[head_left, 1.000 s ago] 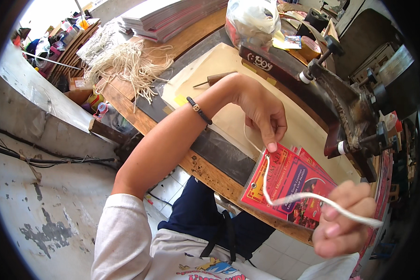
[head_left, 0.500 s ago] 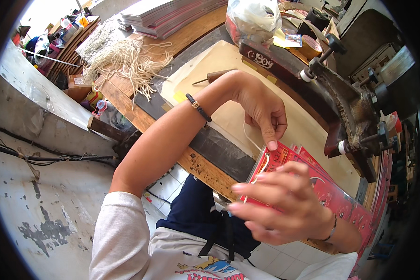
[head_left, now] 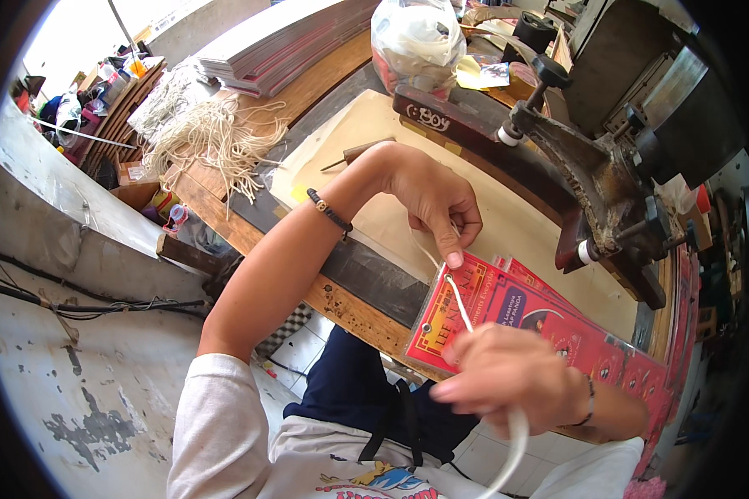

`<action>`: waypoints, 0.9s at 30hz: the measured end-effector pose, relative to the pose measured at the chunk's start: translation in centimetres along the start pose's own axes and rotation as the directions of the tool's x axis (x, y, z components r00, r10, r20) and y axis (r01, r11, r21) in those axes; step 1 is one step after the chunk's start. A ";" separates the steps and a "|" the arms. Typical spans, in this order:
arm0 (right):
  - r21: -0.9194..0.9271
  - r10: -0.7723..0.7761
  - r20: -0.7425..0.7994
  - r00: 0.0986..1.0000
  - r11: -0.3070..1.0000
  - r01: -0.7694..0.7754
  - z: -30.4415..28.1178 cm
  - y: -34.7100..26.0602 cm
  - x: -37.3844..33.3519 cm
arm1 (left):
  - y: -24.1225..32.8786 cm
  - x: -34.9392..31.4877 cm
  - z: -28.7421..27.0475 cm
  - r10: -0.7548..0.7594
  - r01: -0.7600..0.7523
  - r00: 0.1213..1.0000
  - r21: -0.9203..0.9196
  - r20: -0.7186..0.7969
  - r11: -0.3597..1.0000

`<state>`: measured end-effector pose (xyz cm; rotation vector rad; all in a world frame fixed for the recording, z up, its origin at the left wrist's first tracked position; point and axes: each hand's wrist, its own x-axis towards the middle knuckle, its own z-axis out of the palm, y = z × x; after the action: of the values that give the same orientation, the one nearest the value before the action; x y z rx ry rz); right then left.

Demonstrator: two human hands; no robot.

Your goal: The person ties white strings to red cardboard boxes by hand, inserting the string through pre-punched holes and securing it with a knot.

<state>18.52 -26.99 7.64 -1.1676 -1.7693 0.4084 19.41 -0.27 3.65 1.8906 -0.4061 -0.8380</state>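
My left hand (head_left: 438, 208) reaches across the table, its thumb and fingers closed on the upper corner of a red printed sheet (head_left: 493, 295) with a clear plastic face. More red sheets lie fanned beneath it. A white cord (head_left: 461, 304) comes up through a hole by that corner and runs taut to my right hand (head_left: 512, 374), which is smeared by motion but closed on it. The cord's loose end hangs below my right hand. Another hole shows at the sheet's lower corner. Past my left wrist lies an awl (head_left: 364, 151) with a wooden handle.
A pile of white cords (head_left: 216, 145) lies at the far left beside a stack of sheets (head_left: 283, 46). A filled plastic bag (head_left: 419, 50) stands at the back. The dark metal frame of a machine (head_left: 591, 175) with knobs rises on the right.
My right hand has drawn the cord out toward me, leaving it taut from the hole, with its loose end swinging below. My left hand still pinches the sheet's corner. The whole view has shifted slightly.
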 end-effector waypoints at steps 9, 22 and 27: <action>0.158 0.134 -0.333 0.933 0.984 -0.085 -5.1 -2.0 1.5 | -0.1 -0.4 0.0 -0.031 0.031 0.999 -0.022 -0.004 0.999; -0.202 0.253 -0.004 0.968 0.947 -0.248 -0.6 3.6 1.4 | 0.2 -0.4 0.2 -0.041 0.041 0.999 0.011 -0.024 0.999; -0.272 0.193 0.055 0.980 0.947 -0.171 -1.0 3.6 1.1 | 0.1 -0.3 0.0 -0.045 0.045 0.999 0.027 -0.008 0.999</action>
<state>21.17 -24.47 6.20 -1.5318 -1.8328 0.3363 19.20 -0.14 3.81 1.9335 -0.3732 -0.8591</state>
